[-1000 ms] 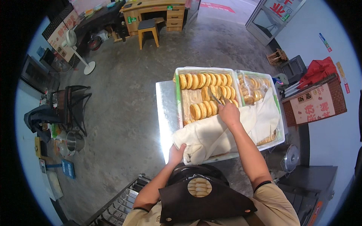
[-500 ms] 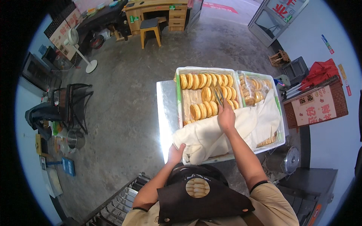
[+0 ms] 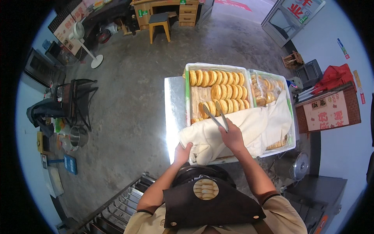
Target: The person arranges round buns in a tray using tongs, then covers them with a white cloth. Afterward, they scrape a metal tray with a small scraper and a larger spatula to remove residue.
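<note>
My right hand (image 3: 232,137) is closed around a pair of metal tongs (image 3: 221,124). The tong arms are spread, their tips over the nearest uncovered row of round golden cakes (image 3: 232,105); whether the tips touch a cake I cannot tell. These cakes stand on edge in rows inside a white foam box (image 3: 218,66) with a slatted wooden-looking base. A cream cloth (image 3: 249,123) is draped over the near part of the box. At its near left corner, my left hand (image 3: 182,153) grips the cloth, thumb on top.
Beside the box on the right, a second box holds more cakes under clear plastic (image 3: 269,84). Both rest on a metal table (image 3: 173,105). A lidded pot (image 3: 300,165) stands at right, a metal rack (image 3: 124,199) at lower left. Farther off are a stool (image 3: 159,23) and a fan (image 3: 87,46).
My right hand has drawn the tongs back toward me and left, from the middle row to the nearer row, and the tong arms have spread wider. My left hand keeps its hold.
</note>
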Action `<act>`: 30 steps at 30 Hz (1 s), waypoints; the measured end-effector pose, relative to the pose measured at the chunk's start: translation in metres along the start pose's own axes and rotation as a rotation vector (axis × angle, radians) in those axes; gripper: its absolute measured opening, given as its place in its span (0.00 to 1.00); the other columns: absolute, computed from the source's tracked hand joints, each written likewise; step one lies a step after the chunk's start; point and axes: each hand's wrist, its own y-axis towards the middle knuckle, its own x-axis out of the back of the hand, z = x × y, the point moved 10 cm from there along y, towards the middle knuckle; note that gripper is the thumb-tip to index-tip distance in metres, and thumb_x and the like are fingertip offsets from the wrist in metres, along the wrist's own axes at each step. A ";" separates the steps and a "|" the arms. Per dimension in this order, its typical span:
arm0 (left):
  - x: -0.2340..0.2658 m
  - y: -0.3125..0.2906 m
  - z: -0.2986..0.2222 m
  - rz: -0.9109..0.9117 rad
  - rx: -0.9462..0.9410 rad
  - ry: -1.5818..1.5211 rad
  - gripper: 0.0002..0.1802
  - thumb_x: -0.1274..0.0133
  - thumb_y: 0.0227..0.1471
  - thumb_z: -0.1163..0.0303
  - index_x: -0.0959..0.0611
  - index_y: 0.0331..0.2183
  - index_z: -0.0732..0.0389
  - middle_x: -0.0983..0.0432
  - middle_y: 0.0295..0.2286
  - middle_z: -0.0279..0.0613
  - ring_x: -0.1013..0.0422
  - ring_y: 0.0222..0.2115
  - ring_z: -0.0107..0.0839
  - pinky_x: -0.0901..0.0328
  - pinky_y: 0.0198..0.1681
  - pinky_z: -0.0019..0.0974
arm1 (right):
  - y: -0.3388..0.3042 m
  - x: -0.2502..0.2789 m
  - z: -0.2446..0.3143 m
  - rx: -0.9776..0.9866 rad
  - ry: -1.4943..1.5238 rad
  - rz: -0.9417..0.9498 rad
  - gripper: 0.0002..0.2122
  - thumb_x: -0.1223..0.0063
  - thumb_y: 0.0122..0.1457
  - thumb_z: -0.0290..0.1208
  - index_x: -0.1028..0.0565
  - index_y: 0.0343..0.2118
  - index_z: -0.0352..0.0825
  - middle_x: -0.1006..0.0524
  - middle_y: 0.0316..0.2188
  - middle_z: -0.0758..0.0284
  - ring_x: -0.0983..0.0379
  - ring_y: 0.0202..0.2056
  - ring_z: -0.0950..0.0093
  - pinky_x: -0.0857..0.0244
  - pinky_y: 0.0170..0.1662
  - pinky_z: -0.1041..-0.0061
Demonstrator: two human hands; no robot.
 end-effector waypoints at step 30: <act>0.005 0.004 0.006 -0.023 -0.019 -0.002 0.27 0.40 0.64 0.58 0.18 0.56 0.69 0.16 0.49 0.62 0.20 0.53 0.56 0.28 0.56 0.49 | 0.137 -0.072 -0.002 -0.124 -0.256 0.214 0.21 0.42 0.65 0.43 0.17 0.44 0.25 0.16 0.40 0.41 0.18 0.46 0.43 0.26 0.53 0.49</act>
